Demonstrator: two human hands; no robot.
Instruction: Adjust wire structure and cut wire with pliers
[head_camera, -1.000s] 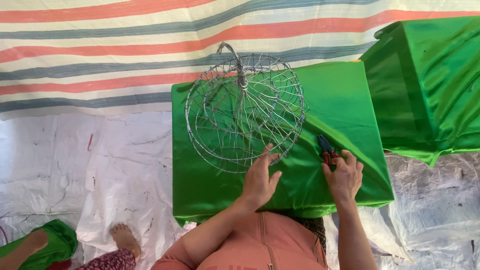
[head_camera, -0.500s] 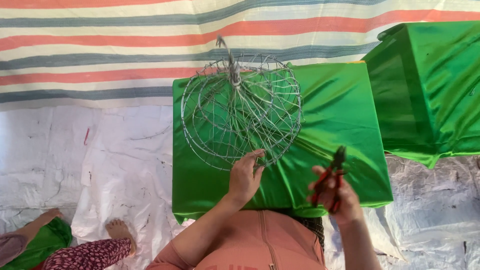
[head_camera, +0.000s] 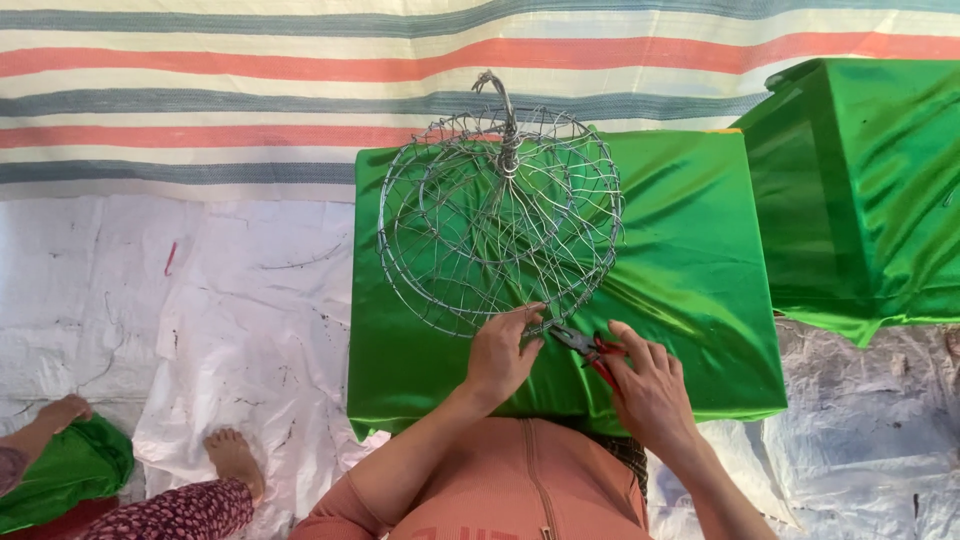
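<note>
Gripping red-handled pliers (head_camera: 585, 348) in right hand (head_camera: 650, 390), nose at wire basket (head_camera: 500, 220) rim; left hand (head_camera: 500, 355) pinching rim wire beside it; basket resting on green-draped table (head_camera: 700, 280). Twisting stage, probably; calling for steady hold.

Single head view, looking steeply down from above the person, close over the green-draped bench (head_camera: 700, 300); striped sheet (head_camera: 200, 90) beyond.
</note>
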